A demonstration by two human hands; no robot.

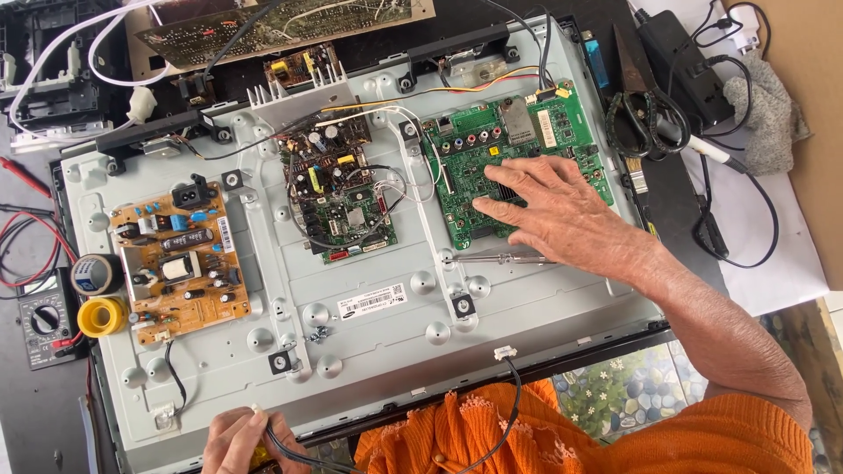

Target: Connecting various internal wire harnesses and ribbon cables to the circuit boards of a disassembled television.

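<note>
Right hand (562, 215): released, fingers spread flat on the green circuit board (518, 167) mounted on the grey metal back panel (378, 351); a screwdriver (500, 258) lies just below the palm. Left hand (239, 439): pinching a black wire (290, 452) at the panel's near edge. Press lightly on the board and keep fingertips off its connectors, judging by the crowded components beneath.

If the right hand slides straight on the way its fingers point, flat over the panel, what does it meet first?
The right hand lies on the green circuit board, fingers pointing left. Past the board's left edge, it would probably first meet the white wires, then the smaller middle board. Heights are unclear.
</note>
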